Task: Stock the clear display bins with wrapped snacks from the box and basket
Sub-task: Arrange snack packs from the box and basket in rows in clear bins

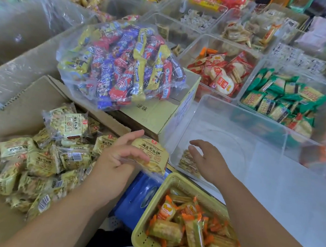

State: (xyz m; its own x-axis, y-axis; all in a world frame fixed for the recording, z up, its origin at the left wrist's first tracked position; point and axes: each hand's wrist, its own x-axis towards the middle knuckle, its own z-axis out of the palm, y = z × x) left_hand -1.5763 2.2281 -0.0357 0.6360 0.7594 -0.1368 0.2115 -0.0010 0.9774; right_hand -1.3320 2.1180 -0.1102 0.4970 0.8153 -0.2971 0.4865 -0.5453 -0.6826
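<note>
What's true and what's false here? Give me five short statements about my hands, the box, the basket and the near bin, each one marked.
1. The left hand holds a yellow packet. True.
2. The right hand grips a packet. False: it is open and holds nothing.
3. The near bin is full. False: it is nearly empty.
4. The basket holds orange-wrapped snacks. True.
5. The box is empty. False: many packets lie in it.

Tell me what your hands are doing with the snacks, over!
Left hand grips a yellow snack pack. Right hand open at the clear bin. One packet already inside. Nothing blocking the bin.
</note>
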